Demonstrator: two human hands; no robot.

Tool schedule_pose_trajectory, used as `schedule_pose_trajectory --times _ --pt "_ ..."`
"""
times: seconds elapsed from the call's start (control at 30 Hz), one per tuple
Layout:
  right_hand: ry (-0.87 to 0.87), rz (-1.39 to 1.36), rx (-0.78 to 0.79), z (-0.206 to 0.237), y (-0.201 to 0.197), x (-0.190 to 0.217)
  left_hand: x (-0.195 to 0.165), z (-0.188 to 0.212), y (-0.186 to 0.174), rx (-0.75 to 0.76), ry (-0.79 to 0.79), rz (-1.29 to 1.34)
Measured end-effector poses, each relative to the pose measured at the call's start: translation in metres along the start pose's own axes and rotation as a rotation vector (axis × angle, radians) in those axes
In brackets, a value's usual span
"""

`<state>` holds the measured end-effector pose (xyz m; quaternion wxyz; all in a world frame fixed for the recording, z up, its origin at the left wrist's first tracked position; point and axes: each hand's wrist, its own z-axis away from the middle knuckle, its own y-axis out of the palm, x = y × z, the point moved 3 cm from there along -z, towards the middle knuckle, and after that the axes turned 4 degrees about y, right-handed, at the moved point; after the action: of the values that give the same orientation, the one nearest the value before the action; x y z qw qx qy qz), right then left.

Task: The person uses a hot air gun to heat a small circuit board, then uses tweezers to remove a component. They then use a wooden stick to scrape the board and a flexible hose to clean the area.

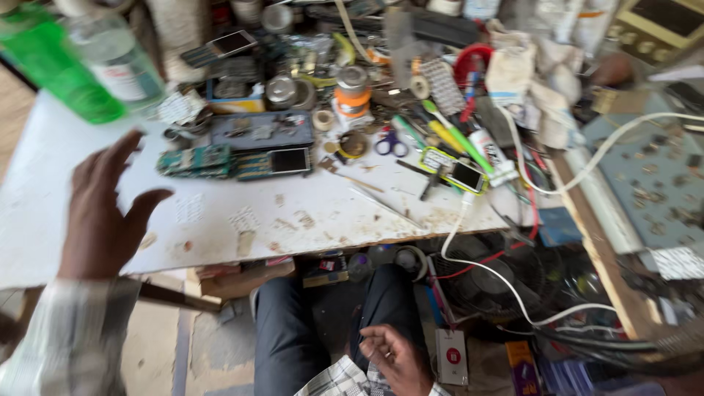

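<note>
My left hand is raised over the left part of the white worktable, fingers spread, holding nothing. It points toward a green bottle and a clear bottle at the far left corner, a little short of them. My right hand rests low on my lap beside my dark trousers, fingers loosely curled and empty. On the table ahead lie green circuit boards and a phone part with a dark screen. A yellow-cased phone lies to the right on a white cable.
The table's back half is crowded: scissors, an orange-lidded jar, tape rolls, tweezers, pens, cloths, a red bowl. A fan and tangled wires sit under the table's right end. A wooden-edged bench with small parts stands at right.
</note>
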<state>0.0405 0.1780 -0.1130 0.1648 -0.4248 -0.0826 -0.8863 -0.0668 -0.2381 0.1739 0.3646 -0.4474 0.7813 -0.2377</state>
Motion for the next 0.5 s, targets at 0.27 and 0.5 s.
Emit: schedule_pose_trajectory --times 0.27,0.5 --pt "-0.331 0.283 -0.023 0.013 0.009 0.027 -0.025 0.154 0.052 0.026 -0.038 0.396" --pt "-0.524 0.277 -0.068 0.048 0.018 0.095 -0.058 0.256 0.148 0.060 -0.040 0.229"
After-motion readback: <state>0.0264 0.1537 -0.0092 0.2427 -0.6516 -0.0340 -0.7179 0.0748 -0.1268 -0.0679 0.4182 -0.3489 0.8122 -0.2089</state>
